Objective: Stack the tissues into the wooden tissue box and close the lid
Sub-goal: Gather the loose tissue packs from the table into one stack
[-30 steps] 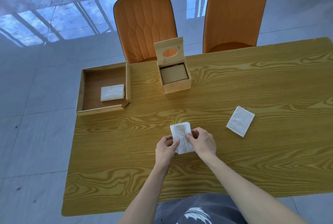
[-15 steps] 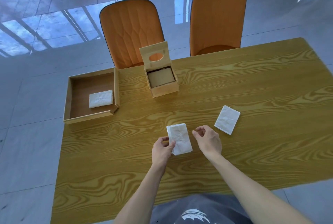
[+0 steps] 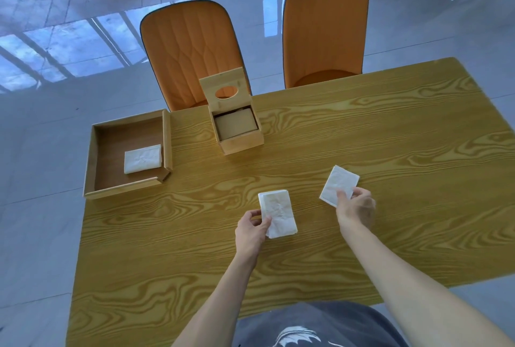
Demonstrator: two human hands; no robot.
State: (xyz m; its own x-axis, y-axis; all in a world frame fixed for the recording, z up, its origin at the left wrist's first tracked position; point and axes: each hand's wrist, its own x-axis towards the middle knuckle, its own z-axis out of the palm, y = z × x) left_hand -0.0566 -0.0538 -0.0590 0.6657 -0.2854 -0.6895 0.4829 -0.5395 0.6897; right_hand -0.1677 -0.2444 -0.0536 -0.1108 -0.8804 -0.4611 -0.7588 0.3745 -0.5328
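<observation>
A small stack of white tissues (image 3: 278, 214) lies on the wooden table (image 3: 390, 137), and my left hand (image 3: 252, 231) pinches its near left edge. To the right lies a single folded tissue (image 3: 338, 182); my right hand (image 3: 356, 208) has its fingers closed on the near corner of that tissue. The wooden tissue box (image 3: 238, 133) stands at the back of the table with its lid (image 3: 224, 90) raised upright, a round hole in the lid. Something flat and pale sits inside the box. Another tissue (image 3: 142, 158) lies in the wooden tray (image 3: 94, 162).
The low wooden tray sits at the table's far left corner. Two orange chairs (image 3: 192, 51) stand behind the far edge of the table. The table's near edge runs just in front of my lap.
My right hand let go of the stack and moved right onto the single tissue. My left hand kept hold of the stack. The camera tilted a little.
</observation>
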